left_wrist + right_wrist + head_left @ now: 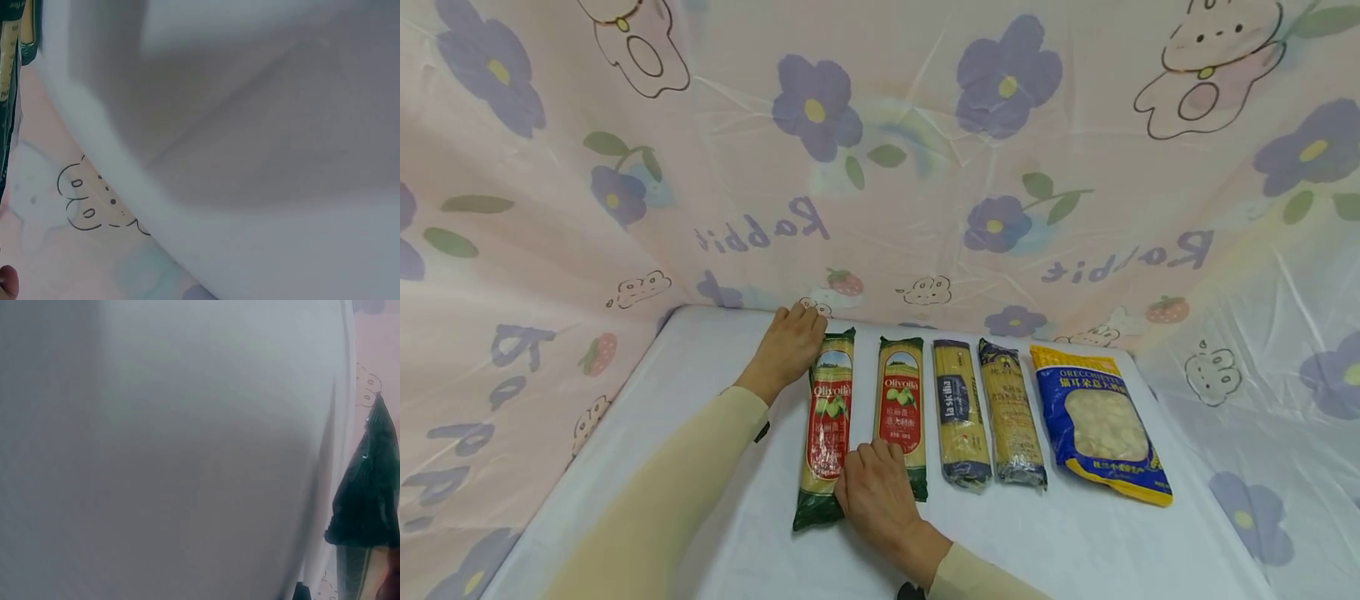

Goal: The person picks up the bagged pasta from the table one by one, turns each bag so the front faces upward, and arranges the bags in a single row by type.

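The leftmost spaghetti pack (829, 417), red-labelled with green ends, lies slightly slanted on the white surface. My left hand (790, 346) covers its upper left corner with bent fingers. At its lower right edge is my right hand (880, 492), the thumb side against the pack. The fingers of that hand overlap the lower left of a second, matching spaghetti pack (902, 392); their undersides are hidden. In the right wrist view the green pack end (369, 487) appears at the right edge, a fingertip beside it. In the left wrist view only a sliver of green packaging (9, 81) shows.
To the right lie a blue-banded spaghetti pack (957, 412), another pasta pack (1011, 412) with a dark top, and a blue and yellow orecchiette bag (1101, 425). All rest on a white-covered table (715, 517). A printed rabbit-and-flower curtain (887, 192) surrounds it.
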`<state>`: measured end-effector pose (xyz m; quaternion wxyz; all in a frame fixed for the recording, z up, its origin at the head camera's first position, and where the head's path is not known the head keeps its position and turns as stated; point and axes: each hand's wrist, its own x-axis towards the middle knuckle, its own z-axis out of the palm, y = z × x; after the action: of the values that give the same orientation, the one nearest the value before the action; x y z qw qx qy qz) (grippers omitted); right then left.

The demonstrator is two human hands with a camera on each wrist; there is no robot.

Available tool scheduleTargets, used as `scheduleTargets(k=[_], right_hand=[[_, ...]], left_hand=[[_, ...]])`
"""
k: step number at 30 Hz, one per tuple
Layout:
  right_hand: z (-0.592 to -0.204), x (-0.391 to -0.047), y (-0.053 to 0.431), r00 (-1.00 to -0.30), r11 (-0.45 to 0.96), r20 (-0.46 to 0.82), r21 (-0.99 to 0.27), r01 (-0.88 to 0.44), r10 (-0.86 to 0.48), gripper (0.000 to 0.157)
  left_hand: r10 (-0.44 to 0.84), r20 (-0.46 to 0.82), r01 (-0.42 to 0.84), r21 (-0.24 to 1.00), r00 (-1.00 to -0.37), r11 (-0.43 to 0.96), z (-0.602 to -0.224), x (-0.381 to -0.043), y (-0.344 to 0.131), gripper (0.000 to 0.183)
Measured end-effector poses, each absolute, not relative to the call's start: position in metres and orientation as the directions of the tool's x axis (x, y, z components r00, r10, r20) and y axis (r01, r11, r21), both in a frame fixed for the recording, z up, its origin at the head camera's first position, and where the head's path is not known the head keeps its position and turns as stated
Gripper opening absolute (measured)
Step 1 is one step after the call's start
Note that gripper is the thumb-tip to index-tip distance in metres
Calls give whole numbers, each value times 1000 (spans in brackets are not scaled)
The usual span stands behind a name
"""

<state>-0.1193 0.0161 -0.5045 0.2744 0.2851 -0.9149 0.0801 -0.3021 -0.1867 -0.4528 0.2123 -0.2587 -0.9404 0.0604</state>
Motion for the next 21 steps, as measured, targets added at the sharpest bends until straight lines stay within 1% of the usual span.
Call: scheduleTargets(k=[6,14,21], right_hand=[[-505,-121,15,-680,825,562,7,-566,-471,23],[-509,-123,13,-719,844,525,-2,-536,-456,23],[-512,-126,9,-727,851,511,18,-525,-460,25]], left_hand=[[515,347,461,-230,-784,857,-458,-305,-183,4],[516,345,453,-249,-784,856,-467,-311,-181,5],[520,324,454,-261,-790,852,-472,-315,-178,6]])
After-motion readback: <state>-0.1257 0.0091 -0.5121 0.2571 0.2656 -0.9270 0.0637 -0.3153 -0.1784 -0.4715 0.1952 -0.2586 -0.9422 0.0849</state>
